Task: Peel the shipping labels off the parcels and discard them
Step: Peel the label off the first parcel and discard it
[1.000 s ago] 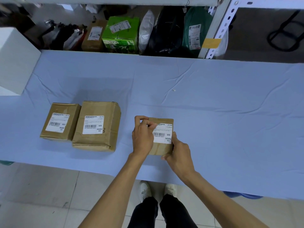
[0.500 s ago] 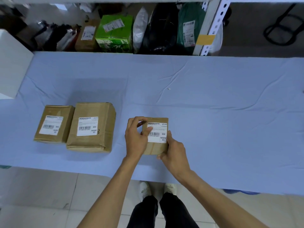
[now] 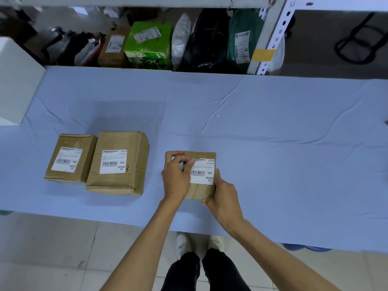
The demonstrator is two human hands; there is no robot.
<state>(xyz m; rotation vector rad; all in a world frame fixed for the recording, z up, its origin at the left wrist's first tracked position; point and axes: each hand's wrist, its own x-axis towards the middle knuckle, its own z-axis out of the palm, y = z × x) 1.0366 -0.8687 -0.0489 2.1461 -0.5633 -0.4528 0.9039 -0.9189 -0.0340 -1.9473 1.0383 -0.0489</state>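
Note:
A small brown parcel (image 3: 199,191) lies near the front edge of the blue-covered table (image 3: 273,143). My right hand (image 3: 222,198) grips its lower right corner. The thumb and forefinger of my left hand (image 3: 176,175) pinch the upper left corner of its white shipping label (image 3: 202,172), and that corner is lifted off the cardboard. To the left sit two more brown parcels, a mid-sized one (image 3: 118,164) and a smaller one (image 3: 70,158), each with a white label (image 3: 114,161) (image 3: 67,159) flat on top.
A white box (image 3: 14,85) stands at the table's left end. Behind the table a metal shelf (image 3: 270,36) holds a green carton (image 3: 149,47), bags and other parcels. Tiled floor and my feet (image 3: 197,244) show below the table's front edge.
My left fingers have worked at the label's upper left corner, which now stands lifted. The right hand keeps its hold on the parcel.

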